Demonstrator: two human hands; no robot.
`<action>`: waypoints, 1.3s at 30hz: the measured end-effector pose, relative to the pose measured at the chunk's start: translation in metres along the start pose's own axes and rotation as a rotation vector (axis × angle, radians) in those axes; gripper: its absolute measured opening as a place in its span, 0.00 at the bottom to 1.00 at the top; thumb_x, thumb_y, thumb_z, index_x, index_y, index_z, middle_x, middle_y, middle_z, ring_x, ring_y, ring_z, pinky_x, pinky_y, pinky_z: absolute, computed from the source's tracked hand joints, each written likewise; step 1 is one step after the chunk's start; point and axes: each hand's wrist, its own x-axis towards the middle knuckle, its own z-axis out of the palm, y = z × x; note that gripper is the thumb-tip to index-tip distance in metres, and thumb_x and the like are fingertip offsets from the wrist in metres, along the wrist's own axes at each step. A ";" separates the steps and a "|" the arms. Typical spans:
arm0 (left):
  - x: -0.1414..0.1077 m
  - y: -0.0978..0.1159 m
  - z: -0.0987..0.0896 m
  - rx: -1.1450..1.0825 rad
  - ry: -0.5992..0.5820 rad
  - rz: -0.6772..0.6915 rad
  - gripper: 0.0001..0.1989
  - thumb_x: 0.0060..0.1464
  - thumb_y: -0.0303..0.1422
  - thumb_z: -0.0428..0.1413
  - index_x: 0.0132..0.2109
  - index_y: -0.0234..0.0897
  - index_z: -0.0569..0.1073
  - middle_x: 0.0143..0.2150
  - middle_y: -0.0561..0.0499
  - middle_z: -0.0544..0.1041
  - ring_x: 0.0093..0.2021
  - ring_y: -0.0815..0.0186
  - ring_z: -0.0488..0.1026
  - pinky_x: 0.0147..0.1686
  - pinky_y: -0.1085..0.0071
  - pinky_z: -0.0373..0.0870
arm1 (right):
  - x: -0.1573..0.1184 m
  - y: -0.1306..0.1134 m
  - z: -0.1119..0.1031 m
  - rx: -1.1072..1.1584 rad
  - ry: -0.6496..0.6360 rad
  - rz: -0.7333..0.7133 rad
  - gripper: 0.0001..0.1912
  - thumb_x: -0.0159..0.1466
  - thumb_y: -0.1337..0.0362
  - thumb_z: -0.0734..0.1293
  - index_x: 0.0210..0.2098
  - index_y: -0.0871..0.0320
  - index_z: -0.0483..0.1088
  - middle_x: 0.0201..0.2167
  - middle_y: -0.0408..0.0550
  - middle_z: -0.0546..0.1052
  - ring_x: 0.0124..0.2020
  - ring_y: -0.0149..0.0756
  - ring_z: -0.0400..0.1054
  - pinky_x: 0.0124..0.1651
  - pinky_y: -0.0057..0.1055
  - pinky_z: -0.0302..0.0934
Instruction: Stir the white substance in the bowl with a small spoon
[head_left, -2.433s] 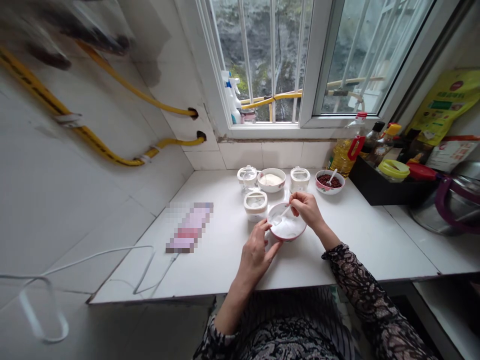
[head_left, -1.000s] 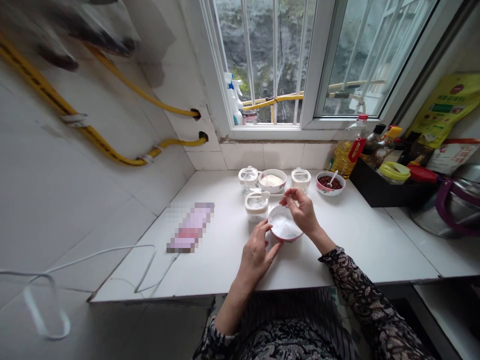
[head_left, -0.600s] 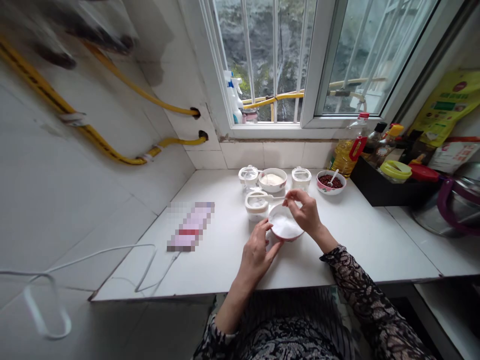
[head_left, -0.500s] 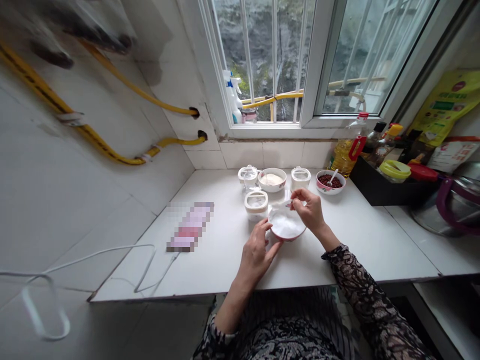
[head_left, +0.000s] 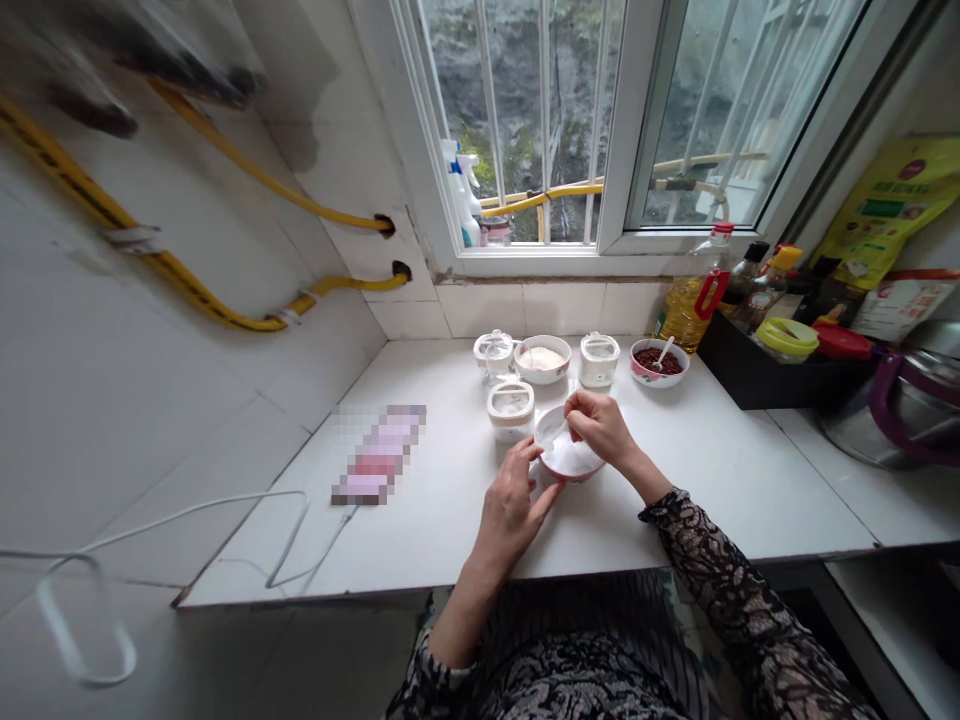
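A bowl (head_left: pixel 568 477) with a reddish outside holds a white powdery substance (head_left: pixel 574 460) and stands near the middle of the counter. My left hand (head_left: pixel 517 490) grips its left side, fingertips at the rim and thumb along the front. Over the bowl's far right rim, my right hand (head_left: pixel 600 425) is closed in a pinch on a white spoon (head_left: pixel 553 437), whose end dips into the powder at the left. Just left of the bowl is a lidded clear jar (head_left: pixel 511 412). Behind stand a bowl of pale powder (head_left: pixel 542 360) and two more jars (head_left: pixel 599 360).
A bowl of dark red beans (head_left: pixel 658 362) with a spoon stands at the back right, beside an oil bottle (head_left: pixel 686 300) and a black box (head_left: pixel 750 375) of condiments. A pixelated phone-like object (head_left: pixel 381 455) with a white cable (head_left: pixel 292 545) lies at left. A pot (head_left: pixel 870 425) is far right.
My right hand has moved slightly left over the bowl, taking the spoon toward the bowl's left side. My left hand stays on the bowl.
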 end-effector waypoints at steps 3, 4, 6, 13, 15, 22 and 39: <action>0.000 0.001 0.000 -0.006 0.003 -0.001 0.21 0.57 0.28 0.60 0.55 0.40 0.65 0.59 0.40 0.70 0.55 0.54 0.74 0.36 0.67 0.83 | 0.002 0.001 -0.003 0.093 0.038 0.059 0.04 0.48 0.65 0.60 0.21 0.56 0.65 0.11 0.37 0.67 0.15 0.28 0.59 0.22 0.24 0.55; 0.000 0.001 0.000 -0.006 0.005 -0.001 0.21 0.57 0.28 0.60 0.55 0.40 0.65 0.59 0.40 0.70 0.55 0.54 0.74 0.36 0.68 0.83 | 0.003 0.001 -0.005 0.120 0.047 0.076 0.04 0.48 0.65 0.60 0.21 0.56 0.65 0.11 0.37 0.67 0.15 0.28 0.59 0.21 0.24 0.54; 0.000 0.001 0.000 -0.004 0.005 -0.001 0.21 0.57 0.28 0.60 0.55 0.41 0.64 0.59 0.40 0.70 0.55 0.55 0.74 0.36 0.68 0.83 | 0.005 0.000 -0.007 0.163 0.060 0.102 0.04 0.47 0.65 0.60 0.21 0.56 0.66 0.11 0.38 0.67 0.14 0.28 0.58 0.21 0.24 0.54; 0.001 0.001 -0.001 -0.009 0.000 -0.002 0.20 0.57 0.28 0.60 0.55 0.40 0.65 0.59 0.39 0.70 0.55 0.54 0.74 0.35 0.68 0.83 | 0.007 -0.001 -0.015 0.122 0.119 0.117 0.04 0.48 0.65 0.60 0.20 0.56 0.66 0.10 0.38 0.67 0.14 0.28 0.58 0.21 0.25 0.54; 0.001 0.001 -0.001 -0.007 -0.004 -0.006 0.20 0.57 0.29 0.60 0.55 0.40 0.65 0.59 0.39 0.70 0.56 0.54 0.74 0.36 0.67 0.83 | 0.006 0.000 -0.014 0.037 0.142 0.095 0.04 0.48 0.65 0.60 0.20 0.56 0.66 0.11 0.38 0.66 0.15 0.28 0.59 0.22 0.25 0.54; 0.000 0.000 0.000 -0.003 -0.003 -0.012 0.19 0.58 0.30 0.59 0.55 0.40 0.65 0.59 0.40 0.70 0.56 0.53 0.74 0.35 0.65 0.83 | 0.001 0.004 -0.001 -0.054 0.042 0.039 0.04 0.49 0.66 0.59 0.21 0.55 0.64 0.12 0.37 0.67 0.16 0.28 0.61 0.24 0.24 0.56; 0.002 0.002 -0.003 0.010 -0.013 0.005 0.20 0.57 0.29 0.59 0.55 0.40 0.64 0.58 0.40 0.71 0.55 0.55 0.75 0.35 0.68 0.82 | 0.005 -0.001 -0.009 0.210 0.054 0.153 0.04 0.47 0.65 0.61 0.20 0.57 0.66 0.10 0.39 0.69 0.13 0.28 0.60 0.20 0.24 0.57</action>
